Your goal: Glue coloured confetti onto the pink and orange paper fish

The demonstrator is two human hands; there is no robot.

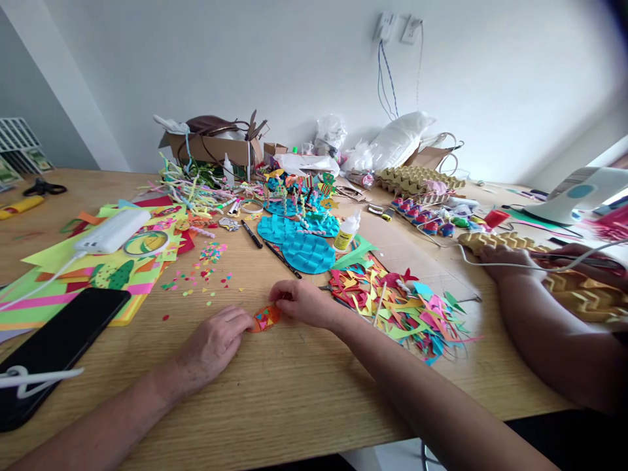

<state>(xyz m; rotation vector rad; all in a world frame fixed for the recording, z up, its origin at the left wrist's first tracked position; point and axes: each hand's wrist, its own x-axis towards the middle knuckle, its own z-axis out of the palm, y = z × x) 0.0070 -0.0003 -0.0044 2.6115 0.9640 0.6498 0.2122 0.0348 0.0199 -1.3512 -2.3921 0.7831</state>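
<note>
A small oval orange paper cut-out [265, 318] decorated with colored paper triangles lies low over the wooden table between my hands. My left hand [216, 339] rests on the table, its fingertips closed on the cut-out's left edge. At the upper right edge, my right hand [303, 303] pinches it with thumb and forefinger; whatever lies between those fingertips is hidden. Confetti-like paper bits [212, 254] are scattered beyond my left hand. A black pen [251, 234] and blue woven paper circles [308, 253] lie farther back, beside a glue bottle [347, 231].
Paper scraps [392, 304] are heaped right of my right hand. A black phone [63, 350] and a white power bank [112, 231] on colored sheets [42, 260] are at left. At right, another person's arm [524, 307] reaches over egg-carton pieces [579, 294].
</note>
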